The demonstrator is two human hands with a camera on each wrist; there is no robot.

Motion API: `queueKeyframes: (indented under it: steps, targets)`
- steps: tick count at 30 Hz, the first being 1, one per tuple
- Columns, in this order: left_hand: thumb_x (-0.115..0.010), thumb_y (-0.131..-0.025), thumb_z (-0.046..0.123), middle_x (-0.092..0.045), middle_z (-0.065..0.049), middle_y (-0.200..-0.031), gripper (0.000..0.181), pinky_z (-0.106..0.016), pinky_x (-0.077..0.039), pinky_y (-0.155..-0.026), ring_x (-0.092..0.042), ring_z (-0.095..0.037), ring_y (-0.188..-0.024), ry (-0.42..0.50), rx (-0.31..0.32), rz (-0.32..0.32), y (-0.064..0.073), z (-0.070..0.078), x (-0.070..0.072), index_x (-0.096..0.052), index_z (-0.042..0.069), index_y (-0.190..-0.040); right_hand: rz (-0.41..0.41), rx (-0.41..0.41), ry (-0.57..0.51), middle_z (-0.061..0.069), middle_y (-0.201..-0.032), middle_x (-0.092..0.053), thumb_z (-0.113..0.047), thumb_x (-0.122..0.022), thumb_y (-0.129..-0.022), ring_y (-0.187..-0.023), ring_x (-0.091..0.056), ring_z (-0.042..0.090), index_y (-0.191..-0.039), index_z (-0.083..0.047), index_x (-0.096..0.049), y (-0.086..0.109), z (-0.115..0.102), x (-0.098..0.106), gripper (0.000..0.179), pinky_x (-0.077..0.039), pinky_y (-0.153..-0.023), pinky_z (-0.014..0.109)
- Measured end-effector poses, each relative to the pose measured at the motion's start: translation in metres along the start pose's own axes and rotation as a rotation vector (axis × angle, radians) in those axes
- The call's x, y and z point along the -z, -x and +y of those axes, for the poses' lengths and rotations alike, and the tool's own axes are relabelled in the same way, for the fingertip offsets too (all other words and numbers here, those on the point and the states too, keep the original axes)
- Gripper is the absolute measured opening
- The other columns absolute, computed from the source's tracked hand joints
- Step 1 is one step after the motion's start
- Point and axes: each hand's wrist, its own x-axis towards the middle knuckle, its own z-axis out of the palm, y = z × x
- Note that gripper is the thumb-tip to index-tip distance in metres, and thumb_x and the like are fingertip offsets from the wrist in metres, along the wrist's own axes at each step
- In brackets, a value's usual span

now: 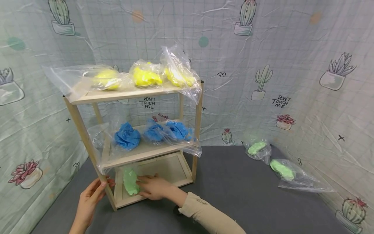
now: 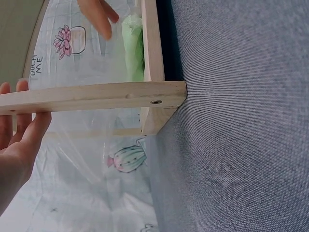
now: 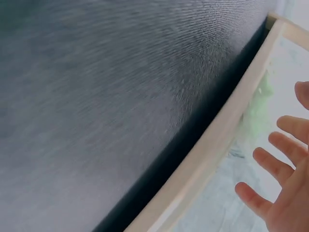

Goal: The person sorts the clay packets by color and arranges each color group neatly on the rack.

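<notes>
My left hand (image 1: 91, 195) holds the front left post (image 2: 91, 96) of a wooden shelf rack, its fingers around the wood low down. On the bottom shelf (image 1: 172, 169), at the left end, lies a clear plastic bag with a light green lump (image 1: 130, 182). Beside that lump is my right hand (image 1: 156, 188), reaching in over the shelf's front edge. In the right wrist view its fingers (image 3: 273, 164) are spread and nearly straight, with nothing held. Whether the fingertips touch the bag cannot be told.
Bagged blue lumps (image 1: 127, 136) sit on the middle shelf, bagged yellow lumps (image 1: 146, 76) on the top one. Two more bagged green lumps (image 1: 257, 148) (image 1: 282, 169) lie on the grey table (image 1: 233, 185) at the right. A cactus-print cloth (image 1: 292, 48) hangs behind.
</notes>
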Motion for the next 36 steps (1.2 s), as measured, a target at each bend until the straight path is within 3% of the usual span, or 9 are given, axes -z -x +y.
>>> queueKeyframes:
  steps: [4,10,15,24,30,36]
  targets:
    - [-0.046,-0.094,0.025,-0.064,0.003,-0.112,0.044,-0.015,-0.048,-0.077,-0.062,-0.009,-0.100,0.021,-0.007,-0.014,0.002,0.003,0.000,-0.039,0.006,-0.134,0.106,0.049,0.023,-0.004,-0.145,-0.031,-0.043,-0.032,-0.096,-0.129,-0.037,0.012,-0.138,-0.023,-0.033,0.021,0.010,0.001,0.047,-0.042,-0.093,0.037]
    - [-0.046,-0.094,0.027,-0.064,0.004,-0.111,0.045,-0.015,-0.048,-0.076,-0.062,-0.007,-0.098,-0.001,0.010,0.005,0.003,0.002,-0.001,-0.040,0.007,-0.133,0.218,0.085,-0.053,0.000,-0.139,-0.040,-0.036,-0.037,-0.096,-0.125,-0.041,0.016,-0.137,-0.019,-0.036,0.069,0.029,0.004,0.044,-0.043,-0.091,0.038]
    - [-0.044,-0.094,0.028,-0.064,0.004,-0.112,0.045,-0.015,-0.047,-0.077,-0.061,-0.006,-0.098,-0.010,0.016,0.008,0.003,0.001,0.000,-0.039,0.008,-0.134,0.297,0.047,-0.062,0.000,-0.133,-0.046,-0.034,-0.041,-0.095,-0.120,-0.046,0.015,-0.132,-0.020,-0.042,0.112,0.051,0.007,0.040,-0.043,-0.090,0.040]
    - [-0.045,-0.094,0.029,-0.063,0.006,-0.113,0.046,-0.014,-0.047,-0.078,-0.061,-0.006,-0.099,-0.020,0.028,-0.002,0.000,-0.001,0.001,-0.038,0.010,-0.135,0.551,-0.028,0.038,-0.003,-0.115,-0.058,-0.026,-0.055,-0.088,-0.103,-0.054,0.013,-0.118,-0.017,-0.056,0.178,0.101,0.000,0.031,-0.042,-0.081,0.035]
    - [-0.044,-0.094,0.028,-0.063,0.007,-0.113,0.046,-0.015,-0.047,-0.078,-0.061,-0.007,-0.100,-0.010,0.021,-0.031,0.002,0.005,0.001,-0.037,0.009,-0.136,0.666,-0.092,0.104,0.000,-0.108,-0.060,-0.031,-0.041,-0.095,-0.096,-0.055,0.015,-0.113,-0.013,-0.059,0.215,0.138,-0.010,0.031,-0.040,-0.075,0.035]
    - [-0.044,-0.094,0.031,-0.063,0.006,-0.113,0.046,-0.015,-0.047,-0.076,-0.060,-0.006,-0.100,-0.032,0.044,-0.026,0.003,0.006,0.001,-0.038,0.012,-0.135,0.726,-0.197,0.170,0.007,-0.102,-0.061,-0.039,-0.020,-0.097,-0.092,-0.054,0.022,-0.108,-0.007,-0.061,0.260,0.176,-0.024,0.053,-0.039,-0.072,0.040]
